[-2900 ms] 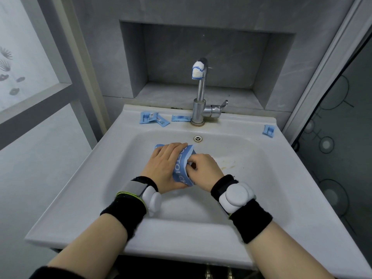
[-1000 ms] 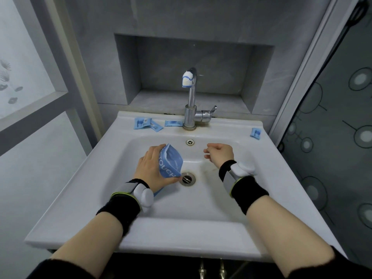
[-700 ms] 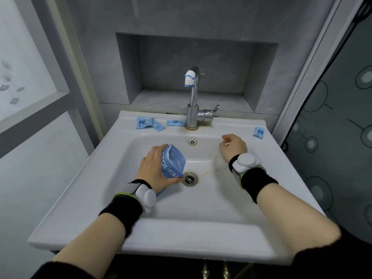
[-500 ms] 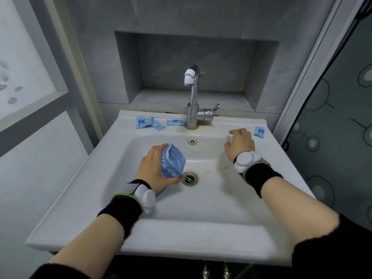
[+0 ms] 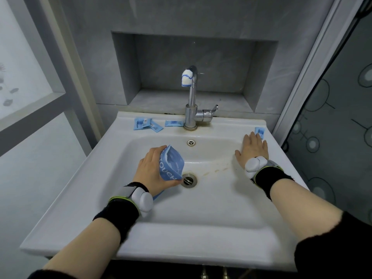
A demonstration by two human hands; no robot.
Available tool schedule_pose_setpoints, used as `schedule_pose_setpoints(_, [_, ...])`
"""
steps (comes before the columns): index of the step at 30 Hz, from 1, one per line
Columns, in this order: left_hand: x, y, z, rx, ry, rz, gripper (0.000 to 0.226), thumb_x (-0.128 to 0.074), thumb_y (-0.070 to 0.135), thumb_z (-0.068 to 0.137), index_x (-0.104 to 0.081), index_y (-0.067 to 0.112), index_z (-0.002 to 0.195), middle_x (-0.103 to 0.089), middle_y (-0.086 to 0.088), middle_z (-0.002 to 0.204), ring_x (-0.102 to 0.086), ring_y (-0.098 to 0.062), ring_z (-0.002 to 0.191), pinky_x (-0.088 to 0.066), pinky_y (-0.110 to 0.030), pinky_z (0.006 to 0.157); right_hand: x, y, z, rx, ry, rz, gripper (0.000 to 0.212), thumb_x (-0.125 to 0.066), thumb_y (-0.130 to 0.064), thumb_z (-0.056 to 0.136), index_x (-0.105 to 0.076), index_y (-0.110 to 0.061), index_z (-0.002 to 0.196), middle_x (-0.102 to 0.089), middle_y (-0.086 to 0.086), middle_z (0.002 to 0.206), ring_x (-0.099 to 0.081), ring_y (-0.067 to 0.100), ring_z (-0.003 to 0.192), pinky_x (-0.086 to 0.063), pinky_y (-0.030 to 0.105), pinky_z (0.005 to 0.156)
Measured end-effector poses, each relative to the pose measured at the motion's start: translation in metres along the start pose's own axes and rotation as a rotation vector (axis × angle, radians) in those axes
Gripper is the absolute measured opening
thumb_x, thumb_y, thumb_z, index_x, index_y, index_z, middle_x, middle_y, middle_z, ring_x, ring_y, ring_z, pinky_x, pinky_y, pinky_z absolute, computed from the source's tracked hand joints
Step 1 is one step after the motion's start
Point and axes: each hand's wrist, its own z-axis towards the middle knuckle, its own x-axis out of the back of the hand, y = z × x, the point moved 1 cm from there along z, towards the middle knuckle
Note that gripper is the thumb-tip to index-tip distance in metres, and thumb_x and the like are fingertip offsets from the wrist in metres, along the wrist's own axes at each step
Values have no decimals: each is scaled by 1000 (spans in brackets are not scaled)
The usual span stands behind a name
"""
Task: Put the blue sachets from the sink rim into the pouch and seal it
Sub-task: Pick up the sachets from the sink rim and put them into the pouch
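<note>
Having left the blue pouch (image 5: 171, 163) that my left hand (image 5: 151, 172) is gripping, my right hand (image 5: 254, 147) is spreading flat, reaching the blue sachet (image 5: 259, 131) at its far side, starting the first pickup.

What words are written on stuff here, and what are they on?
"TOUCH" on the blue pouch in the left hand; letters before it hidden.
"SOFTOUCH" on the leftmost sachet on the sink rim.
Too blurred: pouch small print, tilted sachet, tap-side sachet, far-right sachet.
</note>
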Motion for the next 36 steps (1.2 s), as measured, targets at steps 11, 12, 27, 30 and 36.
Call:
schedule_pose_setpoints(11, [-2,0,1,-58,-6,37,107,-83,62,51,-32,25,138,-44,6,130,-46,-16,116,-37,-29,97,-1,12,11,-26,-43,31,72,-27,-54,97,-8,-11,152,1,8,161,2,25,148,-5,45,120])
schedule_pose_setpoints(12, [-3,0,2,-57,-12,40,108,-82,62,51,-32,26,139,-43,6,131,-46,-15,116,-36,-28,97,-2,13,10,-22,-51,36,73,-27,-55,96,-7,-12,152,2,7,161,2,26,148,-5,45,120])
schedule_pose_setpoints(27, [-3,-2,1,-72,-13,59,109,-80,66,49,-32,25,138,-44,7,129,-46,-14,114,-32,-25,96,2,16,10,26,-21,37,69,-35,-52,95,-22,-9,147,-21,9,157,-19,26,145,-9,47,119])
schedule_pose_setpoints(30, [-4,-2,1,-64,-19,71,109,-80,66,50,-32,25,139,-44,6,129,-46,-15,115,-32,-25,96,4,16,4,59,10,17,60,-39,-46,95,-30,-10,143,-31,10,150,-22,29,142,-13,53,117])
schedule_pose_setpoints(36, [-2,-2,1,-64,-9,71,109,-81,65,50,-33,24,139,-44,6,129,-46,-16,117,-33,-28,98,7,15,-5,100,61,-41,43,-44,-37,95,-45,-12,129,-43,14,136,-34,33,132,-17,52,115])
